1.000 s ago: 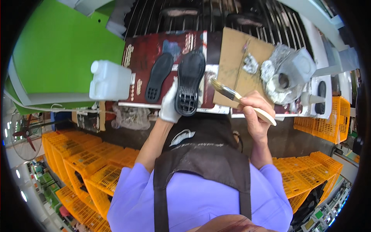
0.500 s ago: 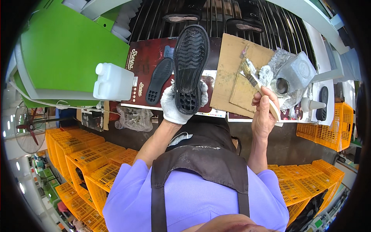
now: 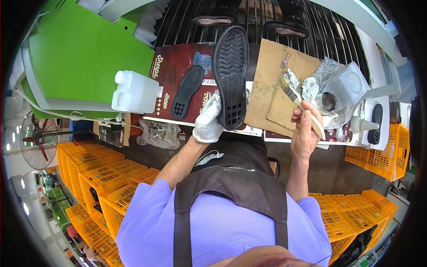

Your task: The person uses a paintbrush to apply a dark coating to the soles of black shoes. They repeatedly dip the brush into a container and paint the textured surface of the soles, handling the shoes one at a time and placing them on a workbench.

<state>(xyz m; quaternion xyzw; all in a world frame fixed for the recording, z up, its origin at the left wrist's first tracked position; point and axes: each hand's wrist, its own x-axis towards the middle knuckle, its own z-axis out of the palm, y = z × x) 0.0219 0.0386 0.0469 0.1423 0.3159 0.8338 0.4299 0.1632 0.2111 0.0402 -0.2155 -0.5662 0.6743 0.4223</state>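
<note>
My left hand (image 3: 209, 119), in a white glove, grips a black shoe sole (image 3: 231, 73) by its heel end, its wavy tread side facing me. The fingers behind the sole are hidden. My bare right hand (image 3: 305, 129) is closed round the pale handle of a brush (image 3: 292, 91). The bristles point away from me over a stained cardboard sheet (image 3: 262, 95). A second black sole (image 3: 187, 91) lies on the dark red printed board (image 3: 171, 62), left of the one I hold. Beside the brush head is a whitish crumpled wad (image 3: 310, 87).
A translucent jug (image 3: 134, 92) stands at the left by a green panel (image 3: 84, 62). On the right are a clear container lying on its side (image 3: 344, 86), a nozzle bottle (image 3: 361, 124) and another sole (image 3: 376, 123). Black footwear (image 3: 287, 29) rests on rollers; orange crates (image 3: 120, 178) stand behind me.
The held sole has shifted to the right and turned slightly, and my left hand now shows only at its left side. The brush stays in my right hand with little movement.
</note>
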